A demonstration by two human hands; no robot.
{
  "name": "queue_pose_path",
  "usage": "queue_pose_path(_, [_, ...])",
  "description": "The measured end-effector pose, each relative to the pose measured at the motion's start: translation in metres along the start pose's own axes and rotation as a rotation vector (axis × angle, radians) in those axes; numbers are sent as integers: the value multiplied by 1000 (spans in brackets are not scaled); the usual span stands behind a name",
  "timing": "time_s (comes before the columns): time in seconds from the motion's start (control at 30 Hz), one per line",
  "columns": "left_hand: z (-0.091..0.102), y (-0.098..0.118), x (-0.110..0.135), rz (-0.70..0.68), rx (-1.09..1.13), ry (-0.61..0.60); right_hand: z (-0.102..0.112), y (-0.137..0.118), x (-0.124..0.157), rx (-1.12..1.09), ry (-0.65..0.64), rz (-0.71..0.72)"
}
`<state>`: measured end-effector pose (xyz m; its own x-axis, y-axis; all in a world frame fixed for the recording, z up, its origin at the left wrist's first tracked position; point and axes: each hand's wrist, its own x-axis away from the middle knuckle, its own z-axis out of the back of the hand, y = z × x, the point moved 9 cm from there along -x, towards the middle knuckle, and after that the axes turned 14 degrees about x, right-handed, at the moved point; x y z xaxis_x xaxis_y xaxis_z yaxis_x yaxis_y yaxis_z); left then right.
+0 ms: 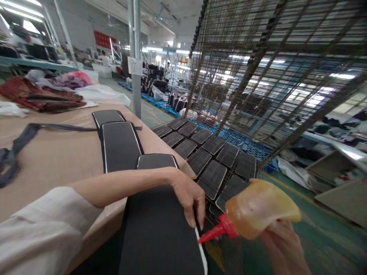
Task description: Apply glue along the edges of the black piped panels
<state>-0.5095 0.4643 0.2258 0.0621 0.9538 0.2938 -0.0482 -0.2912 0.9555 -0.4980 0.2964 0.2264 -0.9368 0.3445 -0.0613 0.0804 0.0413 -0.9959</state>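
Note:
An amber squeeze bottle of glue (258, 208) with a red pointed nozzle is held in my right hand (282, 238), whose fingers wrap round it from below and behind. The nozzle tip touches or nearly touches the right edge of a large black panel (160, 233), where a white line runs. My left hand (191, 196) reaches across this panel and pinches its right edge just above the nozzle. Beyond my forearm, other black panels with white-lined edges overlap on the table, one of them a long rounded panel (122, 145).
On the brown-covered table (65, 152) lie a dark fabric strap (17, 152) and a reddish cloth bundle (37, 93). To the right, a wire rack (252, 76) tilts up over rows of black panels (212, 177). A metal post (137, 76) stands behind the table.

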Motion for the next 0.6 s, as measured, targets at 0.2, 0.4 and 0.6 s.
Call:
queue_pose_path(0.2, [0, -2, 2, -8, 24, -15, -14, -4, 0, 42, -127, -3])
queue_pose_path(0.4, [2, -2, 5, -15, 14, 10, 3, 11, -16, 3, -117, 23])
queue_pose_path(0.6, [4, -3, 7, -14, 20, 39, -5, 3, -13, 36, -142, 50])
